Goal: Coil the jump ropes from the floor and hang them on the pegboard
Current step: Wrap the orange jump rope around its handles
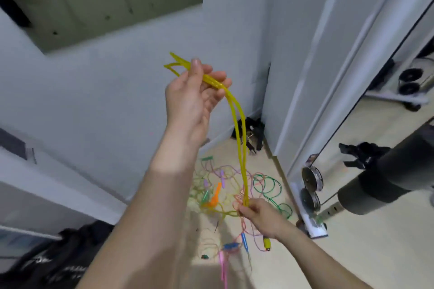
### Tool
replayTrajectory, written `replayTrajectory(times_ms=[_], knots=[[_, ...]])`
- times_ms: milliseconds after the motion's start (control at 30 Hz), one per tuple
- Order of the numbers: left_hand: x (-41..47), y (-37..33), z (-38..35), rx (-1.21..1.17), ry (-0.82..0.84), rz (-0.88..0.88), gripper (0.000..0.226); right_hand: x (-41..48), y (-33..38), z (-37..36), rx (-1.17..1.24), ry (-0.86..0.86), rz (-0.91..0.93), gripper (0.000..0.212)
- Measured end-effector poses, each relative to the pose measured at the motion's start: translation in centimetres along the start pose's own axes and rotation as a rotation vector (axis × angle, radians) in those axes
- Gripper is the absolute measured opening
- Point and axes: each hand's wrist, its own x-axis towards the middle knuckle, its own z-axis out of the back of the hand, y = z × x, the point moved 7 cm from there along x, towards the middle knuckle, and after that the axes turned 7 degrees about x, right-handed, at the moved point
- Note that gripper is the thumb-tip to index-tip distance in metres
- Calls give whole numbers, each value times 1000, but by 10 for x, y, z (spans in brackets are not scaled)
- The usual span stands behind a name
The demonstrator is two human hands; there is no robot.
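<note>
Yellow jump rope [242, 138]: our raised left hand [197, 91] pinches its folded loops and our right hand [256, 213] grips the strands below, stretching them straight for coiling above the tangle [267, 185] on the floor [352, 265].

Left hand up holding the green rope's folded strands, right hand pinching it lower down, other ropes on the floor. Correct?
One error: the held rope is yellow, not green. The head view shows the left hand holding the yellow rope by its folded strands, with the right hand pinching it lower down. The green rope lies among the others on the floor.
</note>
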Motion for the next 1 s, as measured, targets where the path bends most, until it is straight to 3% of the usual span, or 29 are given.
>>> replayTrajectory(times_ms=[100, 200, 333, 400, 500, 567, 633, 700, 800, 867, 1000], knots=[[2, -30, 8, -52, 55, 43, 33, -12, 62, 23, 314, -142, 55, 33], [-23, 3, 33, 191, 101, 202, 31, -27, 150, 51, 667, -179, 215, 29], [-93, 60, 38, 428, 576, 316, 46, -33, 234, 84, 917, -207, 325, 28], [-120, 77, 49, 621, 666, 286, 37, -29, 256, 97, 1045, -249, 344, 29], [-139, 93, 71, 739, 569, 280, 24, -20, 275, 114, 1139, -333, 376, 31], [-139, 90, 82, 605, 361, 364, 27, -10, 274, 116, 1127, -327, 339, 34], [-131, 70, 86, 450, 155, 364, 26, -1, 259, 105, 969, -251, 211, 43], [-115, 39, 78, 287, 58, 287, 25, -1, 231, 78, 772, -93, 69, 63], [-88, -6, 64, 101, 36, 183, 26, -24, 191, 4, 687, 477, 4, 87], [-71, -27, 58, 91, 33, 139, 28, -51, 173, -32, 673, 780, 13, 85], [-41, -54, 62, 40, -23, 84, 29, -71, 162, -39, 714, 823, 118, 72]])
